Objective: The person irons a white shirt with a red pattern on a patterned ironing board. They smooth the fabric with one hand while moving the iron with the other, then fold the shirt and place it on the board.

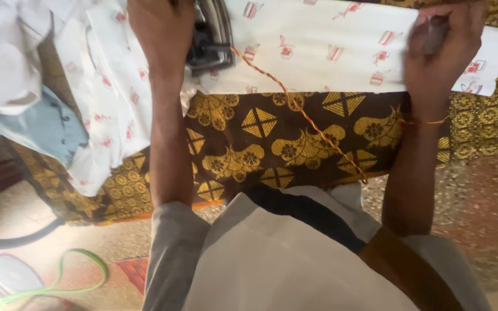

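While the head camera looks straight down over the person's chest, the white printed cloth (318, 52) lies spread across the top of the surface (295, 144), which is draped in a brown and gold patterned cover. An iron (210, 40) stands on the cloth near its left end, with a red and yellow twisted cord (306, 115) running from it diagonally down over the cover toward the person's body.

The left hand (162, 29) is at the iron, just beside its dark body; its fingers run out of view at the top edge, so I cannot tell whether they are closed on the handle. The right hand (442, 49) is well apart from it, at the far right end of the cloth. Its fingers are curled together and press on the fabric near the edge, and a small dark thing shows among them, too blurred to name. A thin thread band sits on that wrist.

More white printed fabric is bunched at the left, over a pale blue garment (47, 126). On the floor below lies a green loop (64, 276).
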